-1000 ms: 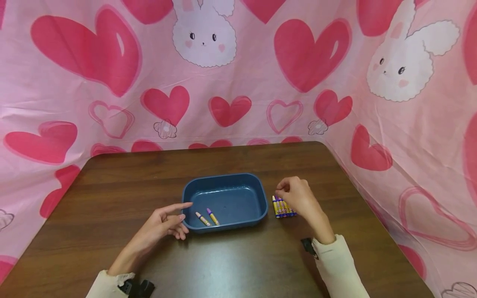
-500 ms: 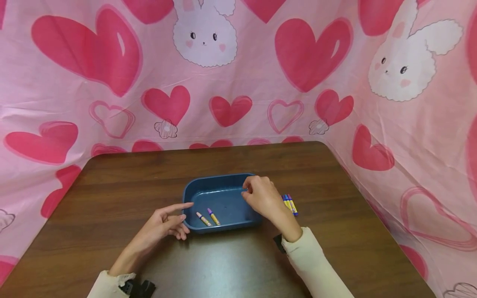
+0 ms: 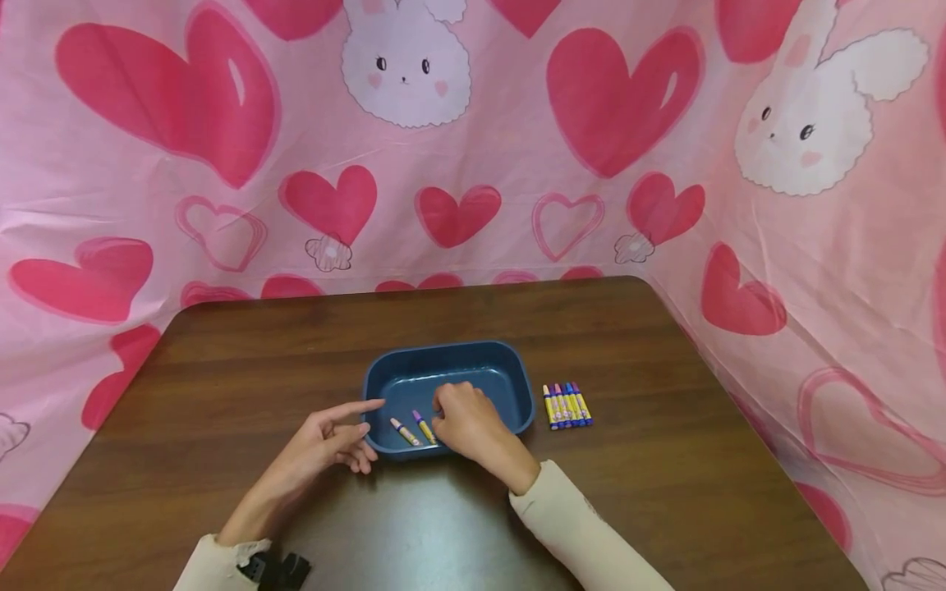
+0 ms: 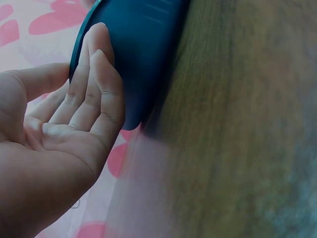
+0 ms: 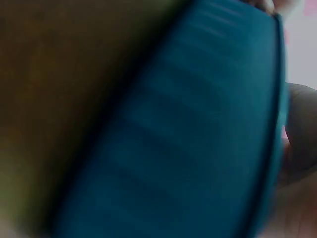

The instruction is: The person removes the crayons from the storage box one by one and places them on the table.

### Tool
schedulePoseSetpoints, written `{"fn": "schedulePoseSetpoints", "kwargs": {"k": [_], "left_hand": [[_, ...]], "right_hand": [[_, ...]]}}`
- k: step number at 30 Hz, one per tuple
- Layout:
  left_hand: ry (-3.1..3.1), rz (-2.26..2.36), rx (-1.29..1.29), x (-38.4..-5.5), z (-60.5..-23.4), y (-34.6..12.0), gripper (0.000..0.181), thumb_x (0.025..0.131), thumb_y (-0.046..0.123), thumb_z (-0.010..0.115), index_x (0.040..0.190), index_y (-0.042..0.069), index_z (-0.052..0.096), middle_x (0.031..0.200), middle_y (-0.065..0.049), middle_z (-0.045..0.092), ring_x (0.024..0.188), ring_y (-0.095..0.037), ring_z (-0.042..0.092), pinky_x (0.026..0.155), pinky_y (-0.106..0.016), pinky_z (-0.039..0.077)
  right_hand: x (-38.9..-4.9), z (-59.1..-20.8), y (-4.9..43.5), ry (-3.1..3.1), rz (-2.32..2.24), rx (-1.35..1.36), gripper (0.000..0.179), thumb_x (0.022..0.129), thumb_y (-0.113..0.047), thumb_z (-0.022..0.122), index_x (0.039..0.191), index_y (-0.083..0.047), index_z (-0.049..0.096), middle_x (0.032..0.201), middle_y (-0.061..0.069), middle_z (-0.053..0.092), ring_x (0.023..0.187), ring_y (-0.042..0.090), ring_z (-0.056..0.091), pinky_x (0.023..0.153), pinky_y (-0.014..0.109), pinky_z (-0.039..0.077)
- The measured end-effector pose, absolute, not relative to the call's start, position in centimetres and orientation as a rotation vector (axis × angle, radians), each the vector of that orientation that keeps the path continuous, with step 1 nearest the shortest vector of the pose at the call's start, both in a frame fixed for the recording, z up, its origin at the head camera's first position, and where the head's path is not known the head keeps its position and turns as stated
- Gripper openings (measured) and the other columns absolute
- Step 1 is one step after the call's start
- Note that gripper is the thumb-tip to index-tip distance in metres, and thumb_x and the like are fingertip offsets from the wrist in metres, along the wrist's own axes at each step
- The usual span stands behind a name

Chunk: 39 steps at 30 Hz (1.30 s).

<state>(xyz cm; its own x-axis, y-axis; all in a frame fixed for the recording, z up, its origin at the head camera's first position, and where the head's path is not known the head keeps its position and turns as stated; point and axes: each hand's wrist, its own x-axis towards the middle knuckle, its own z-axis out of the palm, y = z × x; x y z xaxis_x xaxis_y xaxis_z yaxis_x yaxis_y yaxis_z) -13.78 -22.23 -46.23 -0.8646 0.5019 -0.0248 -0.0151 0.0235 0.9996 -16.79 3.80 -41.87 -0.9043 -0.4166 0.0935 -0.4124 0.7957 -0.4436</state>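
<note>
My right hand (image 3: 467, 420) is over the front middle of a blue tray (image 3: 521, 369), its fingers curled down inside it. It appears to pinch a crayon, which the hand itself hides. Just left of those fingers lie two crayons in the tray, a peach one (image 3: 405, 432) and a purple-tipped one (image 3: 424, 427). At the tray's left end, my left hand (image 3: 318, 443) rests with fingers loosely extended against the rim. In the left wrist view, its thumb and fingers lie on either side of the tray wall (image 4: 143, 59).
To the right of the tray, several crayons (image 3: 567, 407) with yellow wrappers lie side by side in a row. The brown wooden table (image 3: 259, 361) meets a pink curtain (image 3: 510, 164) with hearts and rabbits behind and at the sides. The right wrist view is blurred.
My right hand has moved left from the crayon row, across the tray's right end, and down beside the two crayons inside. The row is uncovered now. My left hand has stayed put.
</note>
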Motion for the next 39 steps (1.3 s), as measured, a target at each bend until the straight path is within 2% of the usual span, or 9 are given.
{"fn": "schedulePoseSetpoints", "kwargs": {"k": [4,10,17,20,26,32,39], "left_hand": [[1.939,1.892,0.495,-13.7,-46.1,-22.2,0.051,0.105,0.014,0.050,0.149,-0.006,0.035,0.088,-0.024,0.071,0.071,-0.030,0.071,0.070,-0.047,0.060],[1.929,1.902,0.516,-13.7,-46.1,-22.1,0.049,0.105,0.012,0.049,0.149,-0.007,0.035,0.088,-0.023,0.072,0.071,-0.030,0.071,0.070,-0.046,0.061],[1.880,1.901,0.594,-13.4,-46.3,-21.9,0.049,0.105,0.007,0.047,0.148,-0.010,0.032,0.088,-0.026,0.071,0.071,-0.029,0.072,0.069,-0.045,0.061],[1.882,1.908,0.599,-13.4,-46.3,-21.8,0.049,0.105,0.007,0.047,0.148,-0.011,0.032,0.088,-0.030,0.070,0.070,-0.027,0.072,0.068,-0.045,0.061],[1.888,1.909,0.585,-13.5,-46.2,-21.6,0.049,0.105,0.008,0.048,0.148,-0.011,0.033,0.086,-0.028,0.070,0.070,-0.027,0.071,0.067,-0.047,0.060],[1.895,1.904,0.572,-13.4,-46.2,-21.6,0.049,0.105,0.010,0.048,0.148,-0.010,0.034,0.087,-0.027,0.070,0.070,-0.027,0.071,0.068,-0.049,0.060],[1.888,1.917,0.566,-13.4,-46.2,-21.5,0.049,0.105,0.010,0.048,0.147,-0.010,0.034,0.085,-0.026,0.071,0.069,-0.025,0.071,0.067,-0.051,0.059]], "right_hand": [[-17.1,-42.9,3.3,2.917,-0.773,-0.689,0.016,0.079,-0.011,0.074,0.067,-0.014,0.064,0.062,-0.005,0.057,0.057,0.012,0.051,0.049,0.027,0.042],[-17.6,-43.1,3.4,2.774,-0.815,-0.621,0.012,0.079,-0.016,0.081,0.076,-0.011,0.070,0.068,-0.006,0.060,0.062,0.011,0.053,0.055,0.026,0.045],[-17.0,-42.9,3.5,2.681,-0.714,-0.599,0.030,0.079,-0.024,0.085,0.065,-0.013,0.061,0.060,-0.004,0.052,0.056,0.011,0.049,0.049,0.026,0.039],[-17.0,-43.0,3.5,2.689,-0.750,-0.596,0.032,0.080,-0.020,0.083,0.062,-0.014,0.059,0.057,-0.005,0.049,0.054,0.010,0.047,0.048,0.024,0.037],[-17.2,-43.2,3.7,2.722,-0.760,-0.624,0.028,0.079,-0.004,0.074,0.060,-0.014,0.057,0.057,-0.007,0.046,0.056,0.009,0.045,0.048,0.023,0.035],[-17.3,-43.2,3.7,2.783,-0.693,-0.582,0.023,0.075,-0.003,0.074,0.063,-0.014,0.058,0.062,-0.004,0.051,0.059,0.013,0.048,0.050,0.027,0.038],[-17.4,-43.0,4.0,2.904,-0.578,-0.601,0.024,0.073,-0.003,0.075,0.058,-0.014,0.060,0.060,-0.003,0.055,0.060,0.016,0.053,0.050,0.032,0.042]]}}
